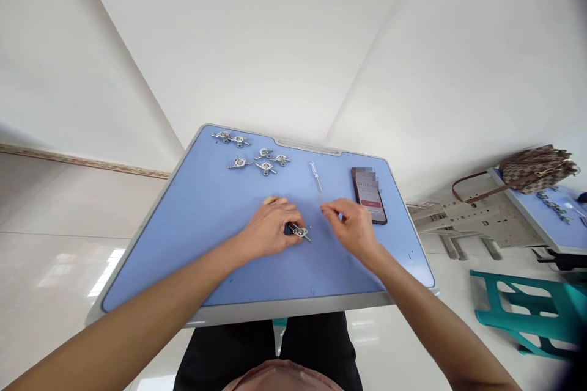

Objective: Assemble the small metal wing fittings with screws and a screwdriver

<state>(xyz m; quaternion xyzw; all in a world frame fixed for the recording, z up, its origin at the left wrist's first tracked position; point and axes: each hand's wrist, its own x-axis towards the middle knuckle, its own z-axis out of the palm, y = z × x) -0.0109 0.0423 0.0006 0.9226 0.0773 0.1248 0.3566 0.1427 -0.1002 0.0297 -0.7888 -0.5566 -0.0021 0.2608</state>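
My left hand (277,226) rests on the blue desk top with its fingers closed around a small silver metal valve (300,232). The valve has a flat flange and a thin pipe stub that points right. Part of it is hidden by my fingers. To the right, my right hand (353,226) hovers near the valve, apart from it, thumb and index finger pinched together. Whatever is between those fingertips, if anything, is too small to make out. A tiny speck (310,226) lies beside the valve. Beyond my hands lies a small screwdriver (316,176) with a clear handle.
Several similar valves (266,167) lie at the back left of the desk (183,244). A phone (369,195) showing a timer lies by my right hand. On the right are a teal stool (523,311) and another desk bearing a checkered bag (536,168).
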